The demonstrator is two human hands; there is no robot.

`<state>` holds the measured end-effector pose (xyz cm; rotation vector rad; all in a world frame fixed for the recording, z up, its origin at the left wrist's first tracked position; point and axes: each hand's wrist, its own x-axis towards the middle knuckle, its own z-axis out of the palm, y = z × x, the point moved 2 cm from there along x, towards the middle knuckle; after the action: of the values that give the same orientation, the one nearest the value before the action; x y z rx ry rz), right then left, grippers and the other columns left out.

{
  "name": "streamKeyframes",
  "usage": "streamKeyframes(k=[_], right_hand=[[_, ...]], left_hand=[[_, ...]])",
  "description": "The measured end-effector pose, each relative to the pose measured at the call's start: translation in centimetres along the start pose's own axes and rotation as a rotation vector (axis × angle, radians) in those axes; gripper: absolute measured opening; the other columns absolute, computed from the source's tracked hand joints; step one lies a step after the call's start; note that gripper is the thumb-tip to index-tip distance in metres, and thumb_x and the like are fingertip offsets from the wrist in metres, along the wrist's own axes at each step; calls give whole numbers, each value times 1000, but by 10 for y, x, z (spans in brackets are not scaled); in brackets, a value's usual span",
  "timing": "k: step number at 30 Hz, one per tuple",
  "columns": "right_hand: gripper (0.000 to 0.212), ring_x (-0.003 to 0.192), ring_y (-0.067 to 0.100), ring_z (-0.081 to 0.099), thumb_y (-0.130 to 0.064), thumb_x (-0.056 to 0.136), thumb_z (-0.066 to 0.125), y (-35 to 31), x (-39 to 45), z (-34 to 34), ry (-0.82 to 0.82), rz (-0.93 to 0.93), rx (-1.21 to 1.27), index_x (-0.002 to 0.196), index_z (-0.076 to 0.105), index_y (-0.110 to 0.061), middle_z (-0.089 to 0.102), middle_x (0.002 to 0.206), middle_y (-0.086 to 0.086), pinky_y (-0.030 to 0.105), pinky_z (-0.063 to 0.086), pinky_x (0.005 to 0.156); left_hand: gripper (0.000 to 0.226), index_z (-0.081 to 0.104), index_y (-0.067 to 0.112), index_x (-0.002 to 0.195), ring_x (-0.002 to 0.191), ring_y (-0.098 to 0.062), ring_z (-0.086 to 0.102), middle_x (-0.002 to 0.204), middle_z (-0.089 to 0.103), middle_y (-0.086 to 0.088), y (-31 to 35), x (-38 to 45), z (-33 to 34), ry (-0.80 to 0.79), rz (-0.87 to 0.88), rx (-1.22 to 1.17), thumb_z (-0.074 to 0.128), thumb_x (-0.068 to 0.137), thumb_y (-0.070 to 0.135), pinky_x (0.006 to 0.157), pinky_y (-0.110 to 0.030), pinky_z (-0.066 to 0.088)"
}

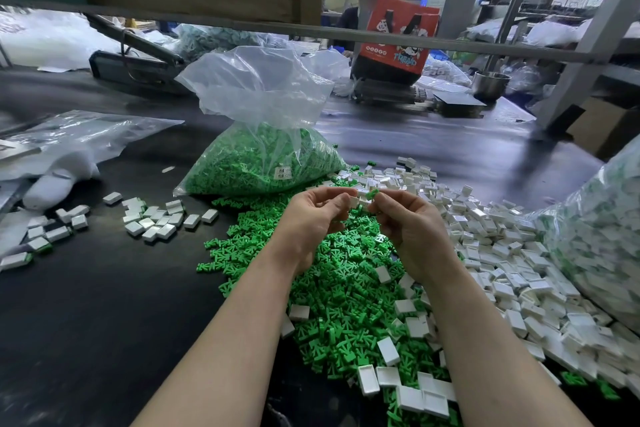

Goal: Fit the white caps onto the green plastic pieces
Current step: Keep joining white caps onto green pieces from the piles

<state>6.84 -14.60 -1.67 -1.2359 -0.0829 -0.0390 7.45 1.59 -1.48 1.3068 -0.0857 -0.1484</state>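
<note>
My left hand (pixel 317 215) pinches a small white cap (pixel 353 202) at its fingertips. My right hand (pixel 407 222) pinches a green plastic piece (pixel 372 193) right beside that cap; the two parts nearly touch above the table. Below both hands lies a heap of loose green pieces (pixel 343 288) with a few white caps scattered on it. A broad pile of white caps (pixel 502 253) spreads to the right. Capped pieces (pixel 156 218) lie in a loose group on the dark table at the left.
A clear bag of green pieces (pixel 263 163) stands behind the hands. Another bulging bag (pixel 599 236) of parts sits at the right edge. Empty plastic bags (pixel 69 139) lie at the left. Across the dark table (pixel 104 322) a person sits behind a red bag (pixel 398 35).
</note>
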Motion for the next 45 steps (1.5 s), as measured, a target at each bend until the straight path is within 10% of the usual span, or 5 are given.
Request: streamKeyframes(k=[45], right_hand=[[9, 67, 5, 66, -9, 85, 74, 3, -1, 3, -3, -213, -506, 83, 71, -17, 72, 75, 0, 15, 50, 62]], left_hand=[[12, 71, -2, 92, 65, -11, 68, 80, 72, -15, -2, -2, -2, 95, 184, 295, 74, 83, 5, 62, -16, 52]])
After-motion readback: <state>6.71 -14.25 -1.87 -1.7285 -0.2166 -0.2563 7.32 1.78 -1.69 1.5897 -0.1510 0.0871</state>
